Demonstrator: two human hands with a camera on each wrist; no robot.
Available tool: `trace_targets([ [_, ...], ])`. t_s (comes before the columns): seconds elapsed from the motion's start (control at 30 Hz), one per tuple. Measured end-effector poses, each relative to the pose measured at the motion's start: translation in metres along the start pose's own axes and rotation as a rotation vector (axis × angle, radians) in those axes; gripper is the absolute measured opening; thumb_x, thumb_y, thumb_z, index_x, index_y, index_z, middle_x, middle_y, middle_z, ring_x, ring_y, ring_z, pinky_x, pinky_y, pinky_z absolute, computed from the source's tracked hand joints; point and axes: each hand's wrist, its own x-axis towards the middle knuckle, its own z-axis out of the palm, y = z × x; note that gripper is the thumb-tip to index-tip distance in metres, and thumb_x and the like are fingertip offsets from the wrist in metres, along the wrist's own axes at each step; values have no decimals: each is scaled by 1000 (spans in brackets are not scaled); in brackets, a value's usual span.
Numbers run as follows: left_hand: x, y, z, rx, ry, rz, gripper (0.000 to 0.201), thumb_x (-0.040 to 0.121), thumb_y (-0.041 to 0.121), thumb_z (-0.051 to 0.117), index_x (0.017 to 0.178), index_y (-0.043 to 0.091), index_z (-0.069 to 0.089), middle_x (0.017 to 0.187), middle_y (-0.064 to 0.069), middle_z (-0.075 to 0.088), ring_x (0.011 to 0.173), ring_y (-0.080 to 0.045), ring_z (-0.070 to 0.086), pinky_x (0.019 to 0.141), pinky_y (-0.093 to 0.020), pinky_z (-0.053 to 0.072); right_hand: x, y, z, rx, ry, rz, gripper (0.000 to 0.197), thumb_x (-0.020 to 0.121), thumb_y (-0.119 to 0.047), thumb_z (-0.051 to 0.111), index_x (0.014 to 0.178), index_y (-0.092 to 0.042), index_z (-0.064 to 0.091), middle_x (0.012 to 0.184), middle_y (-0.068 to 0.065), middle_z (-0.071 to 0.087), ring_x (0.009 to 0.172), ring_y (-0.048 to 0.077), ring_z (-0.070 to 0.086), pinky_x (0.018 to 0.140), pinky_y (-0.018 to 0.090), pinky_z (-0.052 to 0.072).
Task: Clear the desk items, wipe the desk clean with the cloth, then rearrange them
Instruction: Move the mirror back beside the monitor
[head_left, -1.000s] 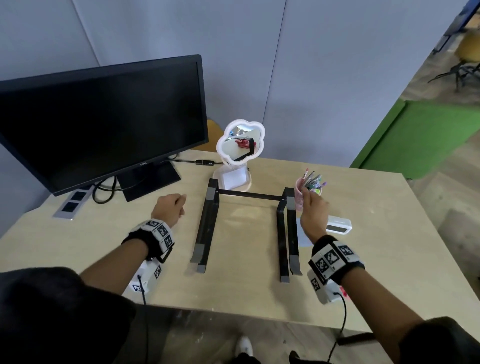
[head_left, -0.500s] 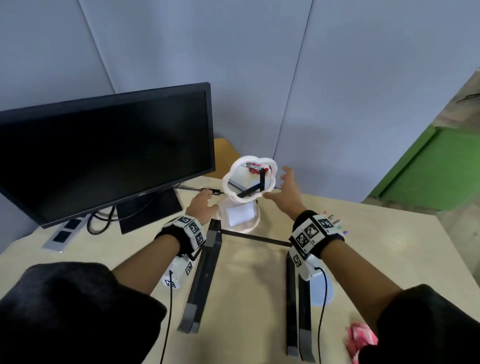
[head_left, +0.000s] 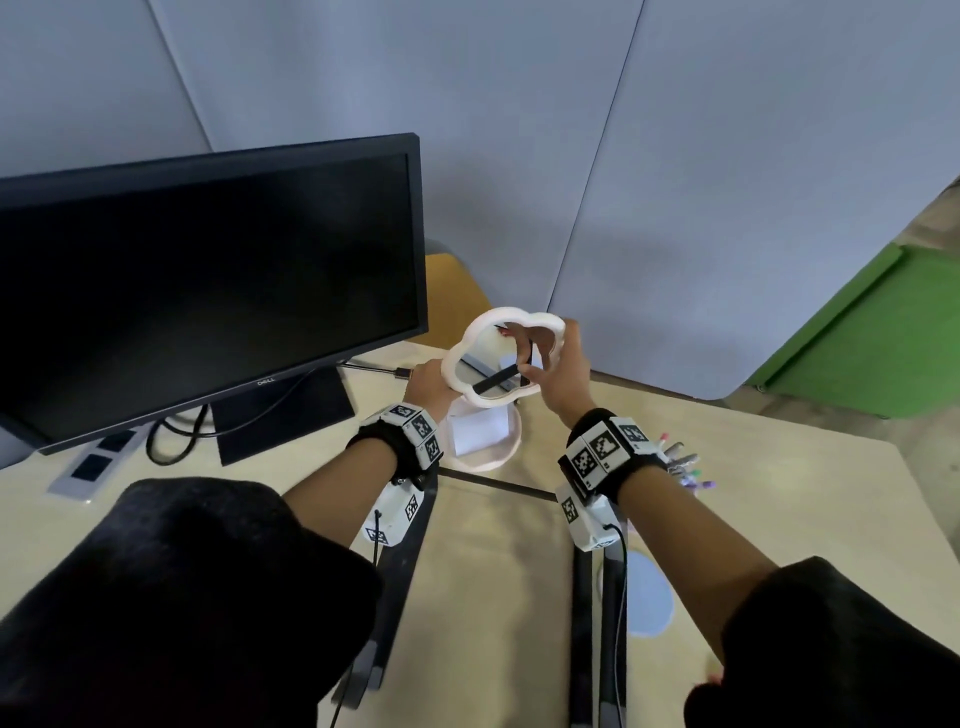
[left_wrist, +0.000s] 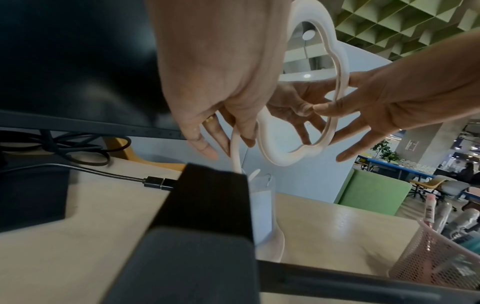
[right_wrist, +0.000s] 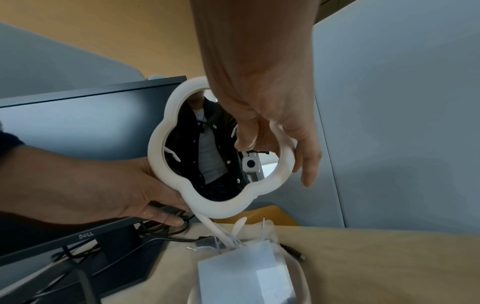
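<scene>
A white cloud-shaped mirror (head_left: 485, 358) stands on its white base (head_left: 485, 439) at the back of the desk (head_left: 753, 519), beside the monitor. My left hand (head_left: 428, 382) grips the frame's left edge, fingers curled behind it. My right hand (head_left: 558, 364) pinches the right edge, thumb on the front and fingers behind. The left wrist view shows the mirror (left_wrist: 335, 61) edge-on between the left hand (left_wrist: 221, 82) and the right hand (left_wrist: 402, 98). In the right wrist view the mirror (right_wrist: 207, 148) faces the camera, held by the left hand (right_wrist: 103, 185) and the right hand (right_wrist: 267, 102).
A black monitor (head_left: 208, 291) with cables fills the left. A black laptop stand (head_left: 405, 545) lies in front of the mirror, under my forearms. A pink mesh pen holder (left_wrist: 441, 257) stands to the right, and a pale blue flat piece (head_left: 647, 597) lies near the stand's right rail.
Both hands have moved forward from beside the laptop stand and pen holder to the mirror and taken hold of its frame. The mirror head now tilts further back.
</scene>
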Motion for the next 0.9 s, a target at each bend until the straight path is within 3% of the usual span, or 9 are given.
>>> trace_targets([
  [0.07,-1,-2,1,2,0,-9,36,83,6,58,55,15,37,66,-9,53,74,-27,51,63,-31,33,-2,1,2,2,9,-11,50,76,2,69,103,-25,35,106,5,59,99,25,58,69,27,45],
  [0.13,-3,-3,-1,-10,-1,-22,31,81,3,55,56,13,41,67,-11,52,76,-27,50,64,-32,34,-5,-1,2,15,20,-33,48,77,2,68,101,-24,35,100,3,59,95,24,59,72,31,50],
  [0.27,-10,0,-16,-87,72,-15,7,78,-4,54,73,1,57,78,-22,56,85,-30,54,67,-36,40,-13,-20,-2,15,39,-125,45,80,2,67,102,-22,36,97,0,58,81,12,57,58,3,40],
  [0.4,-21,-1,-48,-86,142,27,14,77,-7,58,89,-5,65,94,-25,66,94,-35,61,77,-40,47,-23,-55,5,30,26,-233,48,78,2,69,104,-22,37,99,-1,58,80,11,56,57,-2,38],
  [0.47,-34,-7,-71,-63,180,38,12,76,-8,61,87,-8,65,90,-23,67,89,-32,62,78,-42,48,-32,-74,16,35,-14,-276,47,78,0,68,106,-23,37,101,-3,58,90,14,57,68,4,41],
  [0.57,-60,-24,-110,-108,231,61,6,75,-9,59,79,-12,63,74,-17,62,74,-23,59,72,-42,52,-51,-104,40,61,-92,-322,49,77,-1,68,107,-24,37,108,-5,58,106,14,56,90,30,44],
  [0.63,-80,-45,-139,-125,244,51,7,75,-8,58,77,-14,62,73,-21,63,69,-23,59,69,-43,54,-65,-122,63,51,-123,-363,52,75,-5,69,110,-27,38,111,-4,60,111,15,57,97,40,45],
  [0.73,-110,-83,-182,-146,249,1,11,76,-8,56,81,-15,62,80,-31,66,73,-36,67,71,-53,56,-90,-147,103,57,-192,-381,51,74,-6,70,111,-24,41,113,-1,61,112,16,57,98,41,45],
  [0.9,-162,-141,-237,-123,296,-85,12,79,-13,54,83,-14,66,79,-28,67,76,-42,67,74,-50,57,-132,-173,176,72,-314,-374,52,72,-7,72,110,-22,40,111,-2,62,109,16,58,94,36,46],
])
